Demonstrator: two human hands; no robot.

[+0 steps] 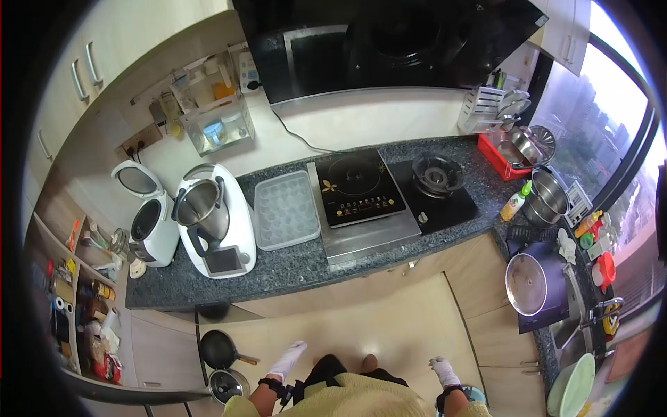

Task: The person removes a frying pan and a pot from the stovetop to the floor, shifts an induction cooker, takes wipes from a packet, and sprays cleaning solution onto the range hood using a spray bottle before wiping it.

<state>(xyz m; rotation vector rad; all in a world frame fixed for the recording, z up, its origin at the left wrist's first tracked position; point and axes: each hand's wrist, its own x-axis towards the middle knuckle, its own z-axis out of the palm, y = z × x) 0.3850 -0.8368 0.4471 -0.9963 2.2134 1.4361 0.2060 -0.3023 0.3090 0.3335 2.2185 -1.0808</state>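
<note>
My left hand [288,360], in a white glove, hangs low over the floor with its fingers stretched out and nothing in them. Nearest to it are a black frying pan [217,349] with a wooden handle and a pot with a glass lid [226,384], both to its left. My right hand [445,372], gloved in white too, hangs at my other side before the lower cabinets. Its fingers are loosely bent and apart, and I see no object in them. Neither hand touches the counter.
Along the dark stone counter [285,278] stand a rice cooker [151,226], a white food processor [221,250], a lidded plastic tray [286,208], an induction cooker [358,187] and a gas burner [438,177]. At right are a round lid [526,283], steel pots [545,197] and a green basin [573,386].
</note>
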